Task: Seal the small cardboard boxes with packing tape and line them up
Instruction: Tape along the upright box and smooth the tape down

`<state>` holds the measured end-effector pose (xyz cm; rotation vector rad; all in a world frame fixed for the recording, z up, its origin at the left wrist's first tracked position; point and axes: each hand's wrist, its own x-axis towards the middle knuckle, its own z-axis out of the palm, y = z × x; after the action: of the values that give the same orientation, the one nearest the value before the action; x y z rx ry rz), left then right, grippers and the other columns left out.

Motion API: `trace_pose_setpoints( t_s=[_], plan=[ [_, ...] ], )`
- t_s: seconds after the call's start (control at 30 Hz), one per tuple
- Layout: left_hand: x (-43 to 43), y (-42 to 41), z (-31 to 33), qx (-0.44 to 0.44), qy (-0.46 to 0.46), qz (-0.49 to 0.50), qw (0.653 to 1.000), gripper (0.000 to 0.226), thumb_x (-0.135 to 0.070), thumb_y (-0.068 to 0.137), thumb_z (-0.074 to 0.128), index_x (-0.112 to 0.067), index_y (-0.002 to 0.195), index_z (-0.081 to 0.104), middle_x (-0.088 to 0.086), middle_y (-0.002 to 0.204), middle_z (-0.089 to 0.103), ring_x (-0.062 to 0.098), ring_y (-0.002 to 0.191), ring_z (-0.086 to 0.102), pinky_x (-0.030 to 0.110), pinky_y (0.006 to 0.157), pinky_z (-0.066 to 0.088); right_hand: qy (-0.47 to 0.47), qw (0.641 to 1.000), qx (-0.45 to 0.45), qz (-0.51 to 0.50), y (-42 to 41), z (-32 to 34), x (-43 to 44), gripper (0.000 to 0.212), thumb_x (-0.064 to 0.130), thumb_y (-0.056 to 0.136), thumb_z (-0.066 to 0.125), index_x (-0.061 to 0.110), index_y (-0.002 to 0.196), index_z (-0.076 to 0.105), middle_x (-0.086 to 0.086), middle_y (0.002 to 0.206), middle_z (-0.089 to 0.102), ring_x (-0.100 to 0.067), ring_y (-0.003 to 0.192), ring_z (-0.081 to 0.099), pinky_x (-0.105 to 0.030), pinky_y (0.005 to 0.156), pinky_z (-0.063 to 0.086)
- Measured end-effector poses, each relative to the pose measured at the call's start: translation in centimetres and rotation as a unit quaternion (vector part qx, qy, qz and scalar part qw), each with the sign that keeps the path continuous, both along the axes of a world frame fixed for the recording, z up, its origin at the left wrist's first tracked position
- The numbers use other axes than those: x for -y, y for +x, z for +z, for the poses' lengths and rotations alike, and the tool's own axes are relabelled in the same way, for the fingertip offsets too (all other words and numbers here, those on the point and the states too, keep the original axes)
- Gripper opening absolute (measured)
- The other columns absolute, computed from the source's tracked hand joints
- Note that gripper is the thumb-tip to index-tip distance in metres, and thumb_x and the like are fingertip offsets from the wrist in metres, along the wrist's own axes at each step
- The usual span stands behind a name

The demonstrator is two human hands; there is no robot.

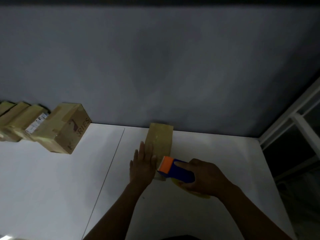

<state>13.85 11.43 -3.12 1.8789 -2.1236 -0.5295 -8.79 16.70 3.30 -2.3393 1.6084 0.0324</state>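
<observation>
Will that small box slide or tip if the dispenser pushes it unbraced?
Probably slides: the small box sits on a smooth table, with the left hand flat against it. Likely stiff: its edges look straight. Tipping seems unlikely under the tape dispenser; it lies long and low.

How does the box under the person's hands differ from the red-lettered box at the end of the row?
The box under the hands is being worked on: the left hand lies flat against it, the right hand holds a tape dispenser at its near end; the lettered box is untouched. The first stands alone; the lettered box ends a row of boxes. Only the lettered box shows print. Both are brown cardboard.
</observation>
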Motion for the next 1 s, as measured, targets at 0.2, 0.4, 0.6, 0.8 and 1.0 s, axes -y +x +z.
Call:
trace_pose_setpoints(
  t_s=[0.2, 0.4, 0.6, 0.8, 1.0],
  plan=[
    [0.5, 0.1, -0.2, 0.092, 0.003, -0.033, 0.995, 0.095, -0.071, 0.068, -0.032, -0.030, 0.151, -0.008, 0.004, 0.159, -0.011, 0.030, 0.146, 0.002, 0.054, 0.113, 0.015, 0.027, 0.999, 0.019, -0.019, -0.9, -0.1, -0.2, 0.077, 0.066, 0.082, 0.051, 0.050, 0.144, 0.009, 0.005, 0.129, 0.045, -0.011, 0.109, 0.049, -0.017, 0.082, 0.039],
    [0.7, 0.1, -0.4, 0.115, -0.003, -0.052, 0.992, 0.081, -0.066, 0.077, -0.023, -0.031, 0.149, -0.012, 0.004, 0.159, -0.012, 0.030, 0.146, 0.002, 0.055, 0.113, 0.014, 0.074, 0.994, 0.067, -0.038, -1.4, 0.1, -0.8, 0.079, 0.060, 0.080, 0.060, 0.048, 0.144, 0.014, 0.004, 0.127, 0.045, -0.010, 0.107, 0.048, -0.021, 0.086, 0.044],
    [1.2, 0.3, -0.2, 0.121, 0.000, -0.048, 0.992, 0.083, -0.069, 0.074, -0.022, -0.032, 0.148, -0.014, 0.005, 0.159, -0.010, 0.031, 0.146, 0.002, 0.056, 0.113, 0.011, 0.061, 0.996, 0.027, -0.059, -3.9, 0.7, -1.4, 0.077, 0.063, 0.079, 0.059, 0.050, 0.142, 0.017, 0.006, 0.123, 0.050, -0.007, 0.104, 0.049, -0.017, 0.082, 0.042],
    [1.4, 0.0, -0.3, 0.160, 0.005, -0.069, 0.985, 0.094, -0.077, 0.075, 0.003, -0.023, 0.151, -0.001, 0.016, 0.158, 0.001, 0.042, 0.141, 0.018, 0.066, 0.104, 0.023, 0.007, 0.998, -0.029, -0.053, -4.5, 0.0, -2.2, 0.072, 0.069, 0.082, 0.048, 0.050, 0.143, 0.017, 0.006, 0.124, 0.051, -0.008, 0.106, 0.053, -0.016, 0.079, 0.036],
    [1.3, -0.5, -0.1, 0.137, 0.013, -0.056, 0.989, 0.113, -0.093, 0.055, -0.015, -0.028, 0.146, -0.020, 0.011, 0.158, -0.014, 0.037, 0.145, 0.007, 0.063, 0.109, 0.014, -0.022, 0.997, -0.030, -0.071, -2.6, -1.0, -2.5, 0.066, 0.062, 0.084, 0.051, 0.049, 0.143, 0.023, 0.002, 0.122, 0.054, -0.014, 0.106, 0.056, -0.021, 0.083, 0.039]
  ],
)
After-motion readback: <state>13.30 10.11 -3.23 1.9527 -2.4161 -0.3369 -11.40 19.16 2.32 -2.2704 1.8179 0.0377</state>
